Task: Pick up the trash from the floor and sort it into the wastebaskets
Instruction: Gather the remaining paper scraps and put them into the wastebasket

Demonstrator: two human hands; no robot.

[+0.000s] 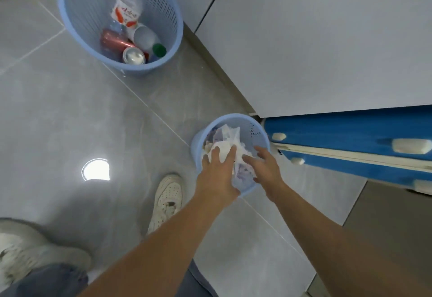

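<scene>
Two light blue mesh wastebaskets stand on the grey tiled floor. The far wastebasket holds plastic bottles and a red can. The near wastebasket is full of crumpled white paper. Both my hands are over the near one. My left hand lies flat on the paper with fingers spread. My right hand reaches in from the right, fingers apart, touching the paper. Whether either hand grips the paper is unclear.
A white cabinet front runs along the right. A blue and white folded object lies at its foot, right beside the near wastebasket. My white shoes stand on the floor to the left, by a bright lamp reflection.
</scene>
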